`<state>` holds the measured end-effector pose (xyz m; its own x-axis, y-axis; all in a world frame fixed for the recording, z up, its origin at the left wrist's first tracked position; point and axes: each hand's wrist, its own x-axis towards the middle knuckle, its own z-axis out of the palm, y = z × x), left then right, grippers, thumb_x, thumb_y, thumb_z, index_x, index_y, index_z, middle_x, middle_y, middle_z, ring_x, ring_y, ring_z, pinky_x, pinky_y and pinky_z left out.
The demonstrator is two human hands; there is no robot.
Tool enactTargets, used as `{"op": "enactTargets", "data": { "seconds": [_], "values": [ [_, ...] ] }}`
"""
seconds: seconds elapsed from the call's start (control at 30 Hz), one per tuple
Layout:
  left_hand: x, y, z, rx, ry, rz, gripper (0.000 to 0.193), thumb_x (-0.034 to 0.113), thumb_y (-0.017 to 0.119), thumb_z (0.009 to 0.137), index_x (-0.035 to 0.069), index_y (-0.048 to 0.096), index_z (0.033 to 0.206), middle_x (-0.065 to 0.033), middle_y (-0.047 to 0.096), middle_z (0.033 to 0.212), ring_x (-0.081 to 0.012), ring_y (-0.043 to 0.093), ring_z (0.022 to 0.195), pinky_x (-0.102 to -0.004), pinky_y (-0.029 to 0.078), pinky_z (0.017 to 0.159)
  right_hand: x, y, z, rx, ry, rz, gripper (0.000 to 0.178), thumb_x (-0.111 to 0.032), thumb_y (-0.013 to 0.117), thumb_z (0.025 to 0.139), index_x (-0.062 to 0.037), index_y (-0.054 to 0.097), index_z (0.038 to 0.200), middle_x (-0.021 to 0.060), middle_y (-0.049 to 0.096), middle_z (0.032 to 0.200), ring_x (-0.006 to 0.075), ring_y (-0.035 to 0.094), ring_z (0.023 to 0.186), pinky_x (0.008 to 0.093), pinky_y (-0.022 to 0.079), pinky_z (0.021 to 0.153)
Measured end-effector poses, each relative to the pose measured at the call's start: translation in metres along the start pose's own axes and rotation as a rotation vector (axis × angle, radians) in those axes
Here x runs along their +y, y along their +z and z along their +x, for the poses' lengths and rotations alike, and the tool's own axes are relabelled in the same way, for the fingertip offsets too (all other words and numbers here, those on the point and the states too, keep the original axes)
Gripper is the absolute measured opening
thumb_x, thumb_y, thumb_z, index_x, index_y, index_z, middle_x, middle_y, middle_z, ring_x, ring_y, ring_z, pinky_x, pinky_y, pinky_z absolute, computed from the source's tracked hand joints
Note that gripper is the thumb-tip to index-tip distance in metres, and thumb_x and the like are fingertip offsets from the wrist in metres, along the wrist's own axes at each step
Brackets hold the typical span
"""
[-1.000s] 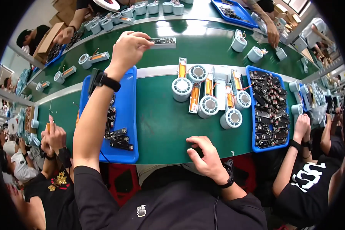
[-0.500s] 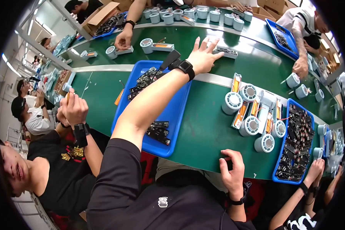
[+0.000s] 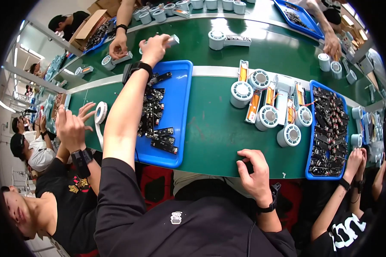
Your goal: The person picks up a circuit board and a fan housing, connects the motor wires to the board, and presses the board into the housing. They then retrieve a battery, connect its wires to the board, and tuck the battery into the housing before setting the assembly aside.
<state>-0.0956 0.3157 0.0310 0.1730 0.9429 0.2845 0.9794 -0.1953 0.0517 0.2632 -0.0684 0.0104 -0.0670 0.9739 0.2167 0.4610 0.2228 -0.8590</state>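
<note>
Left hand (image 3: pixel 155 48) full, right hand (image 3: pixel 254 173) empty, far apart.
One grips a pale blue gadget (image 3: pixel 174 40); the other curls loosely by the green table (image 3: pixel 214 141)'s near edge.

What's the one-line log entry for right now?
left hand: gripping unit | right hand: empty, at table edge | left tray: black parts | right tray: black parts, fuller | between trays: more units

I watch through the left head-worn fisheye, which faces down and forward over the wearer's black T-shirt (image 3: pixel 218 222) and, close below, the green workbench (image 3: pixel 214 141). My view spreads sideways to neighbouring workers (image 3: pixel 66 207), its straight edges bowing toward a dark round rim.
</note>
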Motion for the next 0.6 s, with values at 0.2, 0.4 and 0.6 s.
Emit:
{"op": "enactTargets", "data": {
  "seconds": [0.2, 0.4, 0.6],
  "values": [
    [0.082, -0.082, -0.043, -0.083, 0.419, -0.678, 0.035, 0.006, 0.077, 0.086, 0.006, 0.069, 0.12, -0.0054, 0.071, 0.1, -0.0185, 0.068, 0.087, -0.0333, 0.057, 0.081, 0.019, 0.006, 0.005, -0.008, -0.004, 0.057, 0.028, 0.004, 0.071, 0.085, 0.0, 0.068, 0.112, 0.0147, 0.069, 0.107, 0.0248, 0.066, 0.087, 0.0335, 0.055, 0.08],
    [0.189, -0.109, -0.204, -0.308, 0.979, -0.231, 0.019, 0.009, 0.072, 0.078, 0.017, 0.072, 0.095, 0.0002, 0.062, 0.099, -0.0178, 0.061, 0.108, -0.0499, 0.033, 0.12, 0.023, 0.018, -0.005, -0.088, 0.02, 0.075, 0.027, 0.003, 0.068, 0.09, 0.0011, 0.066, 0.117, 0.0132, 0.07, 0.11, 0.0213, 0.067, 0.091, 0.0312, 0.055, 0.082],
    [0.2, -0.079, -0.273, -0.143, 1.112, -0.022, 0.012, 0.013, 0.071, 0.078, 0.015, 0.072, 0.09, 0.002, 0.063, 0.098, -0.0207, 0.06, 0.108, -0.0506, 0.031, 0.124, 0.023, 0.036, -0.021, 0.081, 0.179, 0.325, 0.026, 0.002, 0.06, 0.099, 0.0041, 0.061, 0.125, 0.0109, 0.068, 0.117, 0.0149, 0.066, 0.099, 0.0283, 0.055, 0.086]
  ]
}}
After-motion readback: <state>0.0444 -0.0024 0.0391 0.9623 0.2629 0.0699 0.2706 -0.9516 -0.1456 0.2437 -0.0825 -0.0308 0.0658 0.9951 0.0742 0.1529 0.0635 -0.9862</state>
